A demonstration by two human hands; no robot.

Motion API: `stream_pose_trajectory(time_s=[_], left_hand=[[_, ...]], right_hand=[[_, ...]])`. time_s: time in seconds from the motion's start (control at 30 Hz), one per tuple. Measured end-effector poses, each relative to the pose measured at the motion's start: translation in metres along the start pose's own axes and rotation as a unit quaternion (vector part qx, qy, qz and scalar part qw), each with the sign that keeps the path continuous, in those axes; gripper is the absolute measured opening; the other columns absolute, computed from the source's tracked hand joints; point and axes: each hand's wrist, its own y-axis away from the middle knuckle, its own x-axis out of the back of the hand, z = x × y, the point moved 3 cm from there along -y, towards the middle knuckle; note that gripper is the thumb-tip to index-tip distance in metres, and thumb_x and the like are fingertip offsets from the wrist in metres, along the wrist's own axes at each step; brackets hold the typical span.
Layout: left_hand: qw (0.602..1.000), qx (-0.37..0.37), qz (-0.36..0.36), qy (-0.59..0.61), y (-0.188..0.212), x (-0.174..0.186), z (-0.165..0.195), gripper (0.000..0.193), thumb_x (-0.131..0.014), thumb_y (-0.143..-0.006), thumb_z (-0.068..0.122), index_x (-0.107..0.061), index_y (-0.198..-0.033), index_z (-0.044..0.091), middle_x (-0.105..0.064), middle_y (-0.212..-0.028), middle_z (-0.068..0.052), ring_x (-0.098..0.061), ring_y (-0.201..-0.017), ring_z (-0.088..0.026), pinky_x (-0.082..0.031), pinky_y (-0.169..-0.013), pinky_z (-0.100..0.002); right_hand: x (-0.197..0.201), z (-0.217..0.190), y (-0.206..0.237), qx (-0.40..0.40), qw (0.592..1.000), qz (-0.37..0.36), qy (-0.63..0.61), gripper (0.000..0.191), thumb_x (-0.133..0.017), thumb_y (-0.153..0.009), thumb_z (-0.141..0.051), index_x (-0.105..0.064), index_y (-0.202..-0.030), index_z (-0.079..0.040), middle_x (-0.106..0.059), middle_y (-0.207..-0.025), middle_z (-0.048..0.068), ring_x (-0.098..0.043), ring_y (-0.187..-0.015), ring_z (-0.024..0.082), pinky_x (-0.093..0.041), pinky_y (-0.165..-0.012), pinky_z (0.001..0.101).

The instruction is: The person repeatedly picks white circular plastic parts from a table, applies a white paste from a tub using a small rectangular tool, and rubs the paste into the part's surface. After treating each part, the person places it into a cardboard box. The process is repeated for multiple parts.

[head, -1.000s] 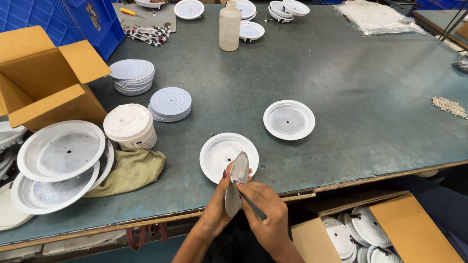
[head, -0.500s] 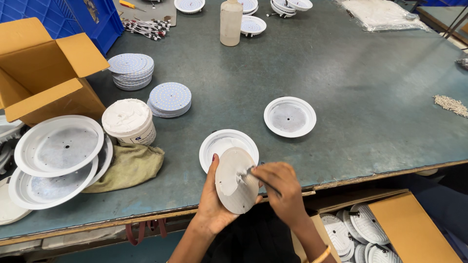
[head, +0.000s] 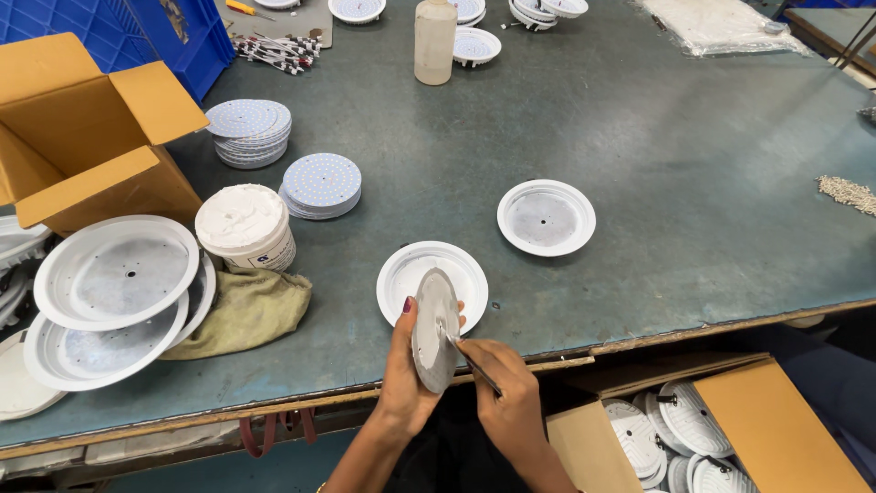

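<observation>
My left hand point(head: 406, 370) holds a round grey-white disc point(head: 435, 327) almost edge-on, just over the near table edge. My right hand point(head: 504, 394) grips a thin dark tool point(head: 476, 362) whose tip touches the disc's face. Right behind the disc a white round housing point(head: 432, 284) lies open side up on the table. A second white housing point(head: 546, 216) lies further right.
Large white housings point(head: 114, 274) are stacked at the left beside a tub of white paste point(head: 245, 226) and a crumpled rag point(head: 246, 309). Two piles of dotted round boards point(head: 320, 184), an open cardboard box point(head: 78, 128), a bottle point(head: 434, 41). A box of housings point(head: 703, 429) sits below the edge.
The disc has turned from facing me to nearly edge-on in my left hand. My right hand has dropped lower, with the tool still against the disc.
</observation>
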Motion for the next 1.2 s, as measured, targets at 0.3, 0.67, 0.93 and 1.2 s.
stream_pose_trajectory(time_s=[0.3, 0.67, 0.93, 1.2], left_hand=[[0.999, -0.024, -0.033, 0.018, 0.002, 0.001, -0.006, 0.073, -0.043, -0.099, 0.057, -0.041, -0.153, 0.009, -0.058, -0.137, -0.011, -0.056, -0.123, -0.018, -0.047, -0.102, -0.035], [0.991, -0.110, -0.050, -0.060, 0.005, -0.004, 0.005, 0.076, -0.039, -0.099, 0.055, -0.027, -0.161, 0.013, -0.046, -0.152, -0.012, -0.041, -0.143, -0.024, -0.030, -0.119, -0.040], [0.956, -0.202, -0.087, -0.196, 0.001, -0.014, 0.009, 0.091, -0.049, -0.094, 0.061, -0.017, -0.164, 0.013, -0.017, -0.171, -0.013, -0.013, -0.159, -0.027, -0.008, -0.127, -0.046], [0.918, -0.259, -0.106, -0.279, -0.014, -0.001, 0.003, 0.110, -0.061, -0.085, 0.073, -0.018, -0.164, 0.011, -0.019, -0.170, -0.014, -0.014, -0.161, -0.032, -0.012, -0.128, -0.052]], right_hand=[[0.009, 0.010, -0.044, 0.013, 0.999, 0.022, -0.021, 0.034, -0.065, -0.088, 0.009, -0.074, -0.116, -0.007, -0.076, -0.111, 0.011, -0.075, -0.098, 0.025, -0.059, -0.083, 0.0329], [-0.015, 0.009, -0.015, -0.041, 0.997, 0.009, -0.070, 0.039, -0.061, -0.086, 0.010, -0.074, -0.119, -0.006, -0.076, -0.114, 0.013, -0.076, -0.102, 0.025, -0.059, -0.087, 0.0325], [-0.008, 0.005, -0.002, -0.154, 0.972, -0.032, -0.174, 0.020, -0.067, -0.092, -0.005, -0.076, -0.109, 0.002, -0.079, -0.100, 0.010, -0.074, -0.091, 0.013, -0.056, -0.082, 0.0264], [0.006, 0.008, 0.000, -0.297, 0.937, -0.086, -0.163, 0.022, -0.074, -0.089, -0.018, -0.074, -0.084, 0.003, -0.062, -0.062, 0.001, -0.050, -0.058, 0.006, -0.040, -0.052, 0.0273]])
